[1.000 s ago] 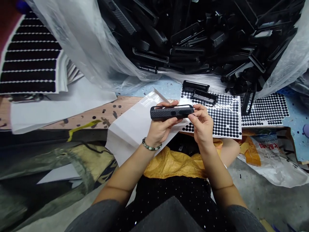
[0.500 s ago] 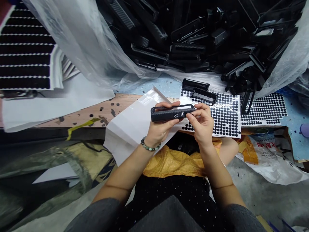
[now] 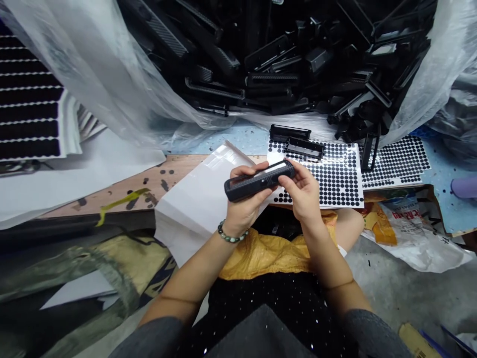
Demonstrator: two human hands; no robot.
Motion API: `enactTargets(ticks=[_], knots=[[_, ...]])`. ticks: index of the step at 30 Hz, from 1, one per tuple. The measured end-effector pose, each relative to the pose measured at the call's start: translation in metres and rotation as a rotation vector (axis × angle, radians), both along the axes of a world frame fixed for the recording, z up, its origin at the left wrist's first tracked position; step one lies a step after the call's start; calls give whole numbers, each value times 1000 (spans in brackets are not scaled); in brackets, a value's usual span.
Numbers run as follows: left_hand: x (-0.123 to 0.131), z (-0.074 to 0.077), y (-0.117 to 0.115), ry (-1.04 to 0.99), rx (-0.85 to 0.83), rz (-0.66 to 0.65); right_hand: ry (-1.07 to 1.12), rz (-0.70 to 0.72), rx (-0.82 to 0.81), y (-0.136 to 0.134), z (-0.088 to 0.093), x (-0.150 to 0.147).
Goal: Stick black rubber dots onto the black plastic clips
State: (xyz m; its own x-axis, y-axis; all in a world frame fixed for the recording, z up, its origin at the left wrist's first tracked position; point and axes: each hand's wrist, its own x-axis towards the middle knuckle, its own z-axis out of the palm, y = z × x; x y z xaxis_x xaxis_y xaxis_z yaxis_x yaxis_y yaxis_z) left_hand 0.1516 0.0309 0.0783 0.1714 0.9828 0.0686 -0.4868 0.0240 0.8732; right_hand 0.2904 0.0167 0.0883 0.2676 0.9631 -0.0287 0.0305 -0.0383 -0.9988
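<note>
Tilted since 0.5 s ago: black part [image 3: 249, 188], then near level, now slants with its right end up and away; right thumb shifted along it, camera view turned slightly. Left hand [image 3: 241, 211] curls round the left and middle of the part, fingers behind, thumb in front. Right hand [image 3: 304, 196] pinches the right end. So 2 hands, 1 part, held above the white sheet [image 3: 194, 199] near the table's front edge.

White sheet drapes over that edge toward the yellow cloth [image 3: 257, 253] on the lap. Just right of the hands: dotted sheet [image 3: 339, 181], near edge at the front edge of the table, 2 more black parts [image 3: 304, 148] at its far left corner. More dotted sheets [image 3: 398, 161] further right.

Surface: marked wood [image 3: 179, 166] at left, speckled light blue [image 3: 246, 141] behind and far right. Blue strip separates the white sheet from the plastic bag [image 3: 93, 74] full of black pieces [image 3: 272, 79]. Yellow strip [image 3: 122, 201] hangs over the left front edge. Room for elbows on both sides; grey floor [image 3: 406, 298] below right, green sack [image 3: 126, 248] below left.
</note>
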Motion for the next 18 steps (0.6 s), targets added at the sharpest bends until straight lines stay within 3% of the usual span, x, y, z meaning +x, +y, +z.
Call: enactTargets(ticks=[3,6,8,11,15,18], knots=[[-14,-1,16,244,165,-68,80,-64,-22,-8,0,17],[-16,3,41,494,319,-26,-38,-75,-61,-27,0,36],[-1,5,58,613,451,-92,-182,46,-102,-38,-1,43],[43,-4,81,737,602,-316,-401,224,-101,-46,-3,50],[88,-25,107,895,601,-289,-687,96,-28,-30,-11,58],[89,-24,115,871,593,-231,-863,38,-59,-7,-22,58]])
